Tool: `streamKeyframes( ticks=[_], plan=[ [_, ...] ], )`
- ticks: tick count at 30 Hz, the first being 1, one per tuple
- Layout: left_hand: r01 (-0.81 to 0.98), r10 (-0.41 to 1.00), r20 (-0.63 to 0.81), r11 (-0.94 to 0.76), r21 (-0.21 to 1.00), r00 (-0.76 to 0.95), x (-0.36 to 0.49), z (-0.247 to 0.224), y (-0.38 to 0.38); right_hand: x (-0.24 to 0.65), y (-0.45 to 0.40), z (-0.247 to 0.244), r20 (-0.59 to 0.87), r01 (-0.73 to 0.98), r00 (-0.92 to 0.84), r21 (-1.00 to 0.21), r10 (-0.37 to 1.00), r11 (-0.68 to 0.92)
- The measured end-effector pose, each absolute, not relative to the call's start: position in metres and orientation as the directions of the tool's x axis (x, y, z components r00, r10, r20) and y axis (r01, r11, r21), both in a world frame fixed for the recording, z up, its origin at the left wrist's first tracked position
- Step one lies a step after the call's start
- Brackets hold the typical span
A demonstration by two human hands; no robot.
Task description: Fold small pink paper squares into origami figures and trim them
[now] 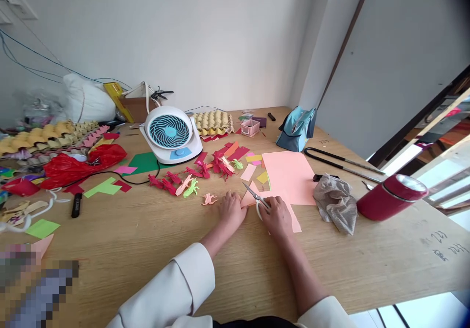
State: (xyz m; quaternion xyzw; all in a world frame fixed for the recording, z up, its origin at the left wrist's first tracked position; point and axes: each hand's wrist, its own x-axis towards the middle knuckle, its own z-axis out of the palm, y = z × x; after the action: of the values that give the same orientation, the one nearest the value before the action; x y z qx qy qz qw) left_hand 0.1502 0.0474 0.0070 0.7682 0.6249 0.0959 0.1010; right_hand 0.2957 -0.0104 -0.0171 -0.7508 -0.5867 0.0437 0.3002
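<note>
My right hand (278, 216) is closed round the handles of a pair of scissors (254, 192), whose blades are slightly apart and point up and left. Beneath the blades lies a folded piece of salmon paper (248, 198). Its left edge touches the fingers of my left hand (232, 209), which are bent down at the tabletop; what they grip is hidden. A large salmon sheet (292, 174) lies beyond my right hand, with a cut strip under and beside that hand. One small salmon paper figure (209, 199) sits left of my left hand.
Red, pink and green paper figures (191, 186) lie ahead to the left, before a white fan (171, 132). Egg trays (213, 121) stand behind. Rightward are a blue bag (296, 128), a grey cloth (336, 203), a red flask (389, 198) and a black U-shaped bar (341, 164).
</note>
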Motion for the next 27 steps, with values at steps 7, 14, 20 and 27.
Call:
streamKeyframes(
  ticks=[7,14,20,27],
  plan=[
    [0.936,0.988,0.016,-0.148,0.319,0.150,0.162,0.007,0.049,0.297,-0.021,-0.015,0.317,0.822,0.333,-0.558,0.888,-0.109],
    [0.887,0.991,-0.013,-0.113,0.447,0.132,0.164,-0.001,0.056,0.316,-0.024,-0.010,0.265,0.847,0.426,-0.454,0.865,-0.278],
    [0.748,0.981,-0.061,-0.098,0.657,0.182,0.140,-0.006,0.059,0.326,-0.024,-0.011,0.200,0.847,0.490,-0.339,0.848,-0.410],
    [0.502,0.947,-0.080,-0.092,0.860,0.310,0.098,-0.004,0.016,0.325,-0.022,-0.013,0.159,0.863,0.474,-0.278,0.866,-0.421]
  ],
)
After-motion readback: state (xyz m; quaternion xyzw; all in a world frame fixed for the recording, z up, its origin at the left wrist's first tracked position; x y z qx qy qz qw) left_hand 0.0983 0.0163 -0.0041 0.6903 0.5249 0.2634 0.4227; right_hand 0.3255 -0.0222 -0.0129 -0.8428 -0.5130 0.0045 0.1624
